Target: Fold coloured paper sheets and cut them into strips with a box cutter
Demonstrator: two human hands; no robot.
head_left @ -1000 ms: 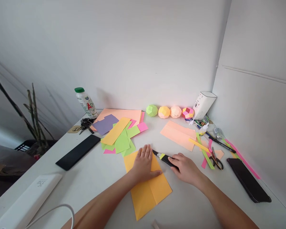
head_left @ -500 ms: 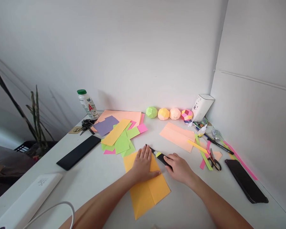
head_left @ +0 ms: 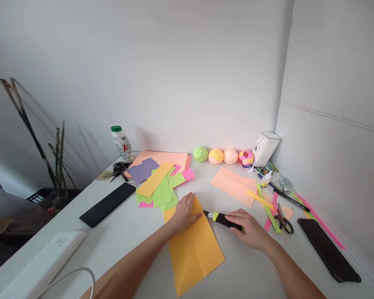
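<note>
A creased sheet of orange paper (head_left: 195, 249) lies on the table before me. My left hand (head_left: 183, 215) rests flat on its upper part, fingers stretched toward the far edge and thumb pointing right. In my right hand (head_left: 247, 228) is a utility knife (head_left: 226, 220) with a black and yellow-green handle, gripped with the blade end pointing left. Its blade tip is at the paper's right edge; I cannot tell whether it sits under the paper or just against it. Green paper pieces (head_left: 162, 194) lie just beyond the sheet.
Behind are purple paper (head_left: 142, 170) and several faceted paper balls (head_left: 200, 154). To the right lie peach paper (head_left: 233, 185), scissors (head_left: 285, 224), a glue bottle (head_left: 266, 178) and a black phone-like object (head_left: 328, 249). A black slab (head_left: 107, 204) and white power strip (head_left: 43, 265) lie left.
The knife has come toward me and right, its tip now lower along the paper's right edge. My left hand has shifted slightly left. The camera view has moved a little.
</note>
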